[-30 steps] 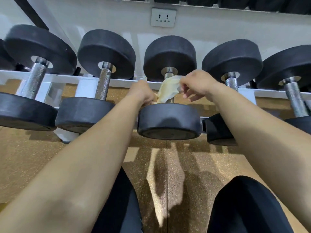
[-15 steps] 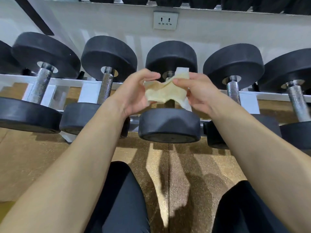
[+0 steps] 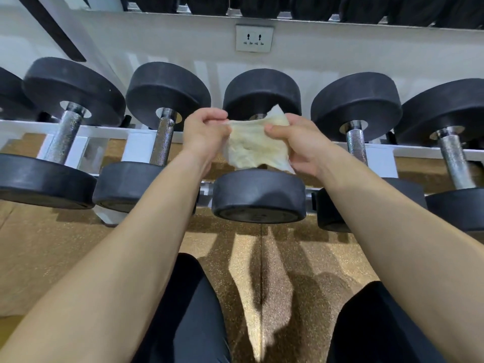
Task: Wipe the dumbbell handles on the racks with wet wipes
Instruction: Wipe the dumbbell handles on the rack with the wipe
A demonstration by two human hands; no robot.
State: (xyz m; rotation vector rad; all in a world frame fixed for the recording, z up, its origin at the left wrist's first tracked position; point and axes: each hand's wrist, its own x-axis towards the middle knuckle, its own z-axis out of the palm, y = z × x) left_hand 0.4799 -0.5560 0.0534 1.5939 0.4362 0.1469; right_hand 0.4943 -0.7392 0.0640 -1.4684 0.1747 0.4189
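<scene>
The handle of the middle dumbbell (image 3: 259,197) is almost wholly hidden behind the wet wipe (image 3: 255,145), and only its near and far heads are seen. At the left edge a further dumbbell (image 3: 6,96) is cut off, and dark shapes on the upper shelf (image 3: 314,6) are cropped by the top edge. Five dumbbells are counted in full on the white rack (image 3: 26,125), with four bare knurled handles shown. One wall socket (image 3: 253,38) is seen above. The single wipe is held spread just above the middle dumbbell: its left edge is pinched by the left hand (image 3: 205,134), its right side is gripped between the thumb and curled fingers of the right hand (image 3: 301,145).
</scene>
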